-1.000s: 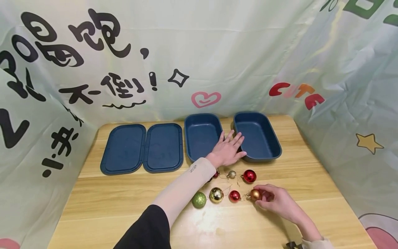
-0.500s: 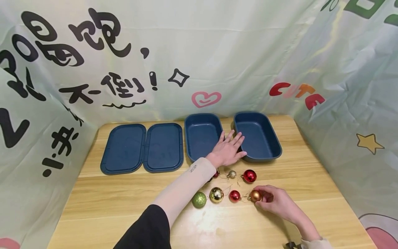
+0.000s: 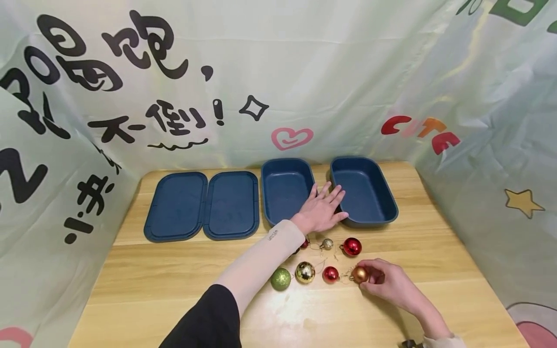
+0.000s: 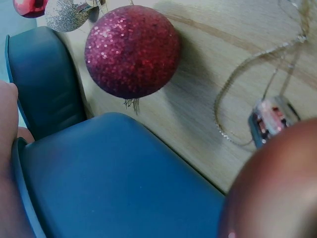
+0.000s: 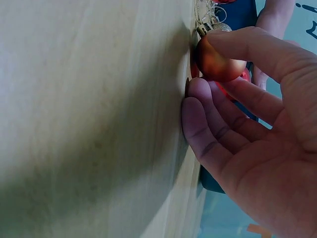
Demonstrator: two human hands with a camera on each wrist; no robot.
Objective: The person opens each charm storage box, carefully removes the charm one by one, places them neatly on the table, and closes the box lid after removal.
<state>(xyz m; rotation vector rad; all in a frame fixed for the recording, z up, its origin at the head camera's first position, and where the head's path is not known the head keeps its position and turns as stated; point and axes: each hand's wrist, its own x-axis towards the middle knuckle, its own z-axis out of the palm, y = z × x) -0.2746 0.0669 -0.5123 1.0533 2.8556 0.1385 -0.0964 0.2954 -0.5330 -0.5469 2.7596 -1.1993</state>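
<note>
My left hand (image 3: 319, 212) spreads straight fingers across the gap between two dark blue boxes, the left box (image 3: 285, 193) and the right box (image 3: 365, 193), over their near rims. At the front right, my right hand (image 3: 389, 285) pinches a copper Christmas ball (image 5: 218, 59) between thumb and fingers, low at the table. To its left lie a small red ball (image 3: 330, 274), a shiny gold ball (image 3: 305, 272) and a green glitter ball (image 3: 280, 279). Behind these are a shiny red ball (image 3: 352, 247) and a small glitter ball (image 3: 327, 244). My left forearm partly hides a dark red ball (image 4: 132, 52).
Two flat blue lids (image 3: 176, 207) lie side by side at the back left of the wooden table (image 3: 174, 295). A printed cloth (image 3: 243, 58) hangs behind and on both sides. A brownish ball (image 4: 277, 188) looms close in the left wrist view.
The head view has turned slightly, so everything sits a little farther right. Both hands keep their places, the right still pinching the copper Christmas ball.
</note>
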